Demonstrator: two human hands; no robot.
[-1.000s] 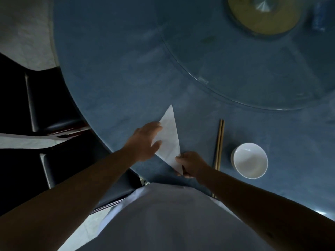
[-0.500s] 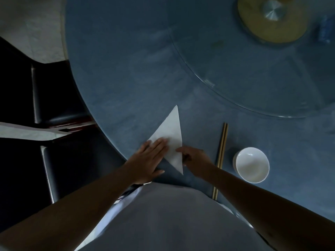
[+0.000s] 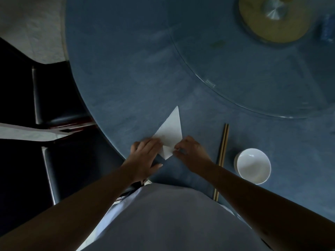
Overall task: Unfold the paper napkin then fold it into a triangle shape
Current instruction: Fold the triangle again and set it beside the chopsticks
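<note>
The paper napkin [image 3: 171,132] lies flat on the blue table [image 3: 117,73] near its front edge, folded into a white triangle with one tip pointing away from the person. A smaller flap shows at its near end, between the two hands.

The left hand [image 3: 145,156] rests palm-down with fingers extended over the napkin's near-left corner — that corner is hidden beneath it. The right hand [image 3: 190,151] has its fingertips curled onto the near-right edge; whether they pinch the paper or only press it cannot be determined in the dim light.

To the right lie a pair of chopsticks [image 3: 223,147] — their near end sits at the table edge — and a white bowl [image 3: 252,165]. The glass turntable [image 3: 253,69] is cut off by the frame.
</note>
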